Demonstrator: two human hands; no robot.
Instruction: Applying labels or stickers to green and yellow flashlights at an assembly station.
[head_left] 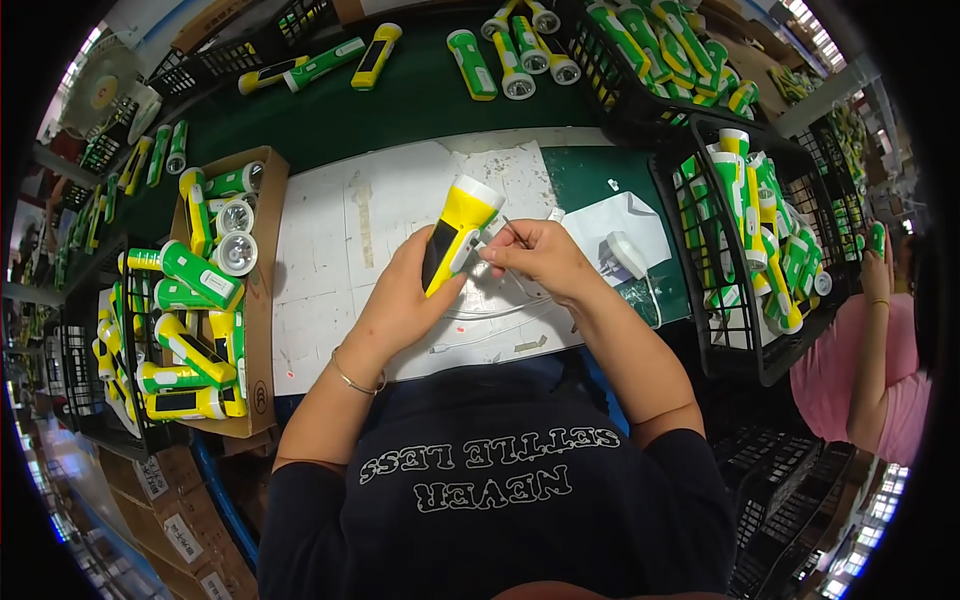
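A yellow flashlight [465, 210] with a white head and a dark panel is held in my left hand [398, 302], its head pointing up and away. The fingers wrap around the handle's lower end. Close beside the flashlight's grey-white side, my right hand [550, 262] is closed in a pinch. From its fingers sticks a thin dark stick-like thing [516, 234], its kind too small to make out. Under the hands, a white cable [470, 342] lies curved on the white work board [325, 290].
A cardboard box [262, 300] of green and yellow flashlights stands left. Black crates [735, 330] hold more at right. A white adapter [627, 252] lies on paper. Loose flashlights [470, 65] rest on the dark green surface [300, 115] beyond. Another person [850, 360] sits far right.
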